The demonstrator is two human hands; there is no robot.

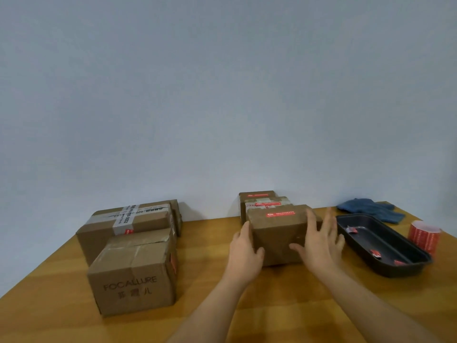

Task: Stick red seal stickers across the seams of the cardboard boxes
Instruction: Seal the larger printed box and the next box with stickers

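A small cardboard box (277,229) stands at the table's middle with a red seal sticker (280,214) across its top. My left hand (244,251) grips its left front corner. My right hand (319,241) lies against its right side, fingers spread. Behind it stand two more small boxes (257,195), each with a red sticker on top. At the left are a FOCALLURE box (133,271) and a larger taped box (123,219). A roll of red seal stickers (424,235) stands at the far right.
A black tray (385,268) with a few red sticker scraps lies right of my hands. A blue cloth (371,209) sits behind it near the wall. The wooden table (202,246) meets a plain wall at the back.
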